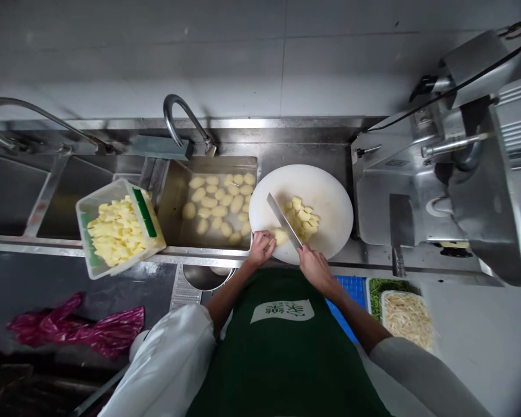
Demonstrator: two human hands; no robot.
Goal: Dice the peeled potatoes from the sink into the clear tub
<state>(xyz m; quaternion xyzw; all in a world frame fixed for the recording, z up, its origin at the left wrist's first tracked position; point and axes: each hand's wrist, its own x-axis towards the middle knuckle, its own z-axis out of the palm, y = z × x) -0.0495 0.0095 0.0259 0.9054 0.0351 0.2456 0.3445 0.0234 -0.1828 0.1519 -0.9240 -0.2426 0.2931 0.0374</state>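
Note:
My right hand [315, 265] grips the handle of a cleaver [283, 219], whose broad blade slants across the round white cutting board [336, 202]. Under my left hand [261, 248], at the board's near left edge, a peeled potato [279, 236] is held with curled fingers. The blade lies close along the right side of that potato; whether it cuts in cannot be told. Just right of the blade sits a heap of potato chunks [303, 219]. Left of the board, whole peeled potatoes [219, 200] lie in water in a sink basin [176, 220].
A clear plastic tub [156, 240] of potato chunks rests tilted at the sink's front edge. A second cleaver [402, 220] lies at the machine on the right. A faucet [186, 116] arches behind the basin. Below right stands a container of pale shreds [407, 315]; a magenta bag [82, 327] lies lower left.

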